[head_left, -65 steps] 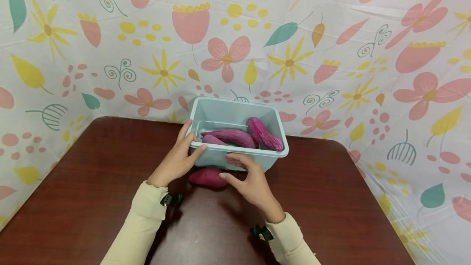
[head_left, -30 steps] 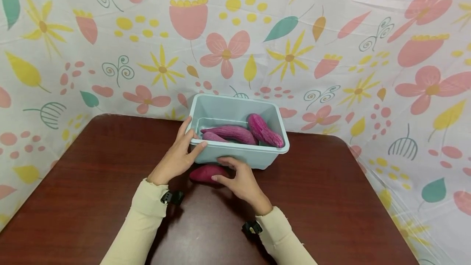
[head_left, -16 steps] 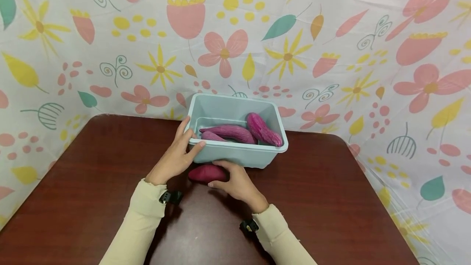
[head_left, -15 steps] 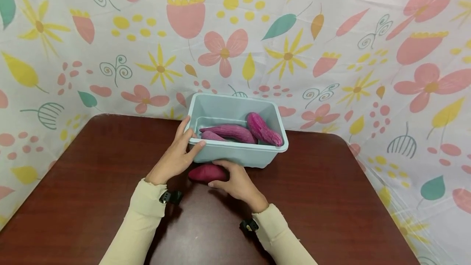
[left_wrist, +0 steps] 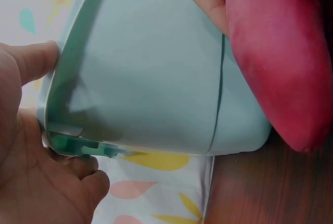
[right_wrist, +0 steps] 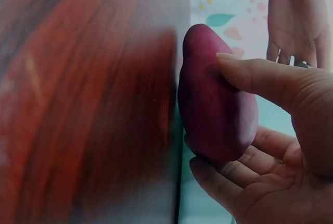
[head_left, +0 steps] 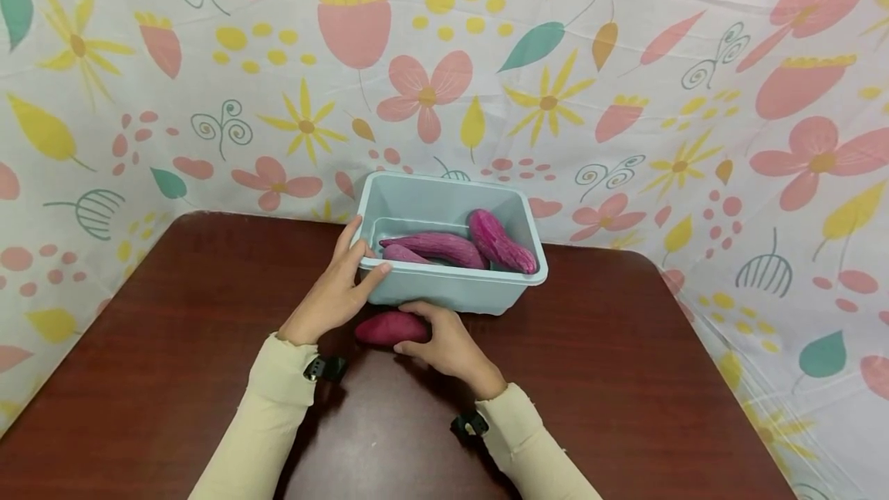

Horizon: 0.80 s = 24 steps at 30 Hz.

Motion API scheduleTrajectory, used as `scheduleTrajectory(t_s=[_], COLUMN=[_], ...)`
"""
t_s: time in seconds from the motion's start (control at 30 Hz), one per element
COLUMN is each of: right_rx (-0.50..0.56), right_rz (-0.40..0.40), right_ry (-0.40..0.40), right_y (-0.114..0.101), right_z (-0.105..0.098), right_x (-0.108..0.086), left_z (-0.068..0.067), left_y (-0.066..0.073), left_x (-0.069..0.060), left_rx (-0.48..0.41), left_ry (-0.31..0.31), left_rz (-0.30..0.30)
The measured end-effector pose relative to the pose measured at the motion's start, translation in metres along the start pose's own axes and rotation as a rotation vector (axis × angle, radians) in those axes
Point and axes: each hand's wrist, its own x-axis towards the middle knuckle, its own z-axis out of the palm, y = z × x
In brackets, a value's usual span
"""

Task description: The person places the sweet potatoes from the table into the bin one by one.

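My left hand (head_left: 332,292) grips the near left corner of a pale blue plastic bin (head_left: 451,290), thumb on the front rim and fingers at the left side. In front of the bin lies a reddish-purple sweet potato (head_left: 385,328). My right hand (head_left: 454,347) holds its right end, with the thumb on the near side and the fingers on the far side, by the bin wall. The right wrist view shows the thumb pressed on the sweet potato (right_wrist: 213,99) and fingers curled beneath. Inside the bin are a streaked purple eggplant (head_left: 451,248), another eggplant (head_left: 501,243) at the right, and a partly hidden purple one (head_left: 403,255).
The dark reddish-brown wooden table (head_left: 174,376) carries the bin near its back edge. Behind and beside it hangs a white floral cloth (head_left: 444,60). Black straps sit on both wrists.
My right hand has moved left and down from above the sweet potato's right end and now holds that end. The left hand has stayed on the bin's corner.
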Motion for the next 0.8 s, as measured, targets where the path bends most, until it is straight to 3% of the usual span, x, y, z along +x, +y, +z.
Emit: scheduleTrajectory(t_s=[0.3, 0.5, 0.8], right_rx=[-0.002, -0.027, -0.051], right_rz=[-0.028, -0.037, -0.047], right_ry=[0.027, 0.072, 0.076], right_y=[-0.004, -0.009, -0.023], right_z=[0.0, -0.008, -0.02], right_x=[0.001, -0.003, -0.003], left_z=[-0.003, -0.002, 0.0], left_y=[0.0, -0.001, -0.001], left_x=[-0.001, 0.001, 0.001], left_rx=[0.001, 0.014, 0.015], left_ry=[0.005, -0.005, 0.008], left_rz=[-0.005, 0.008, 0.009])
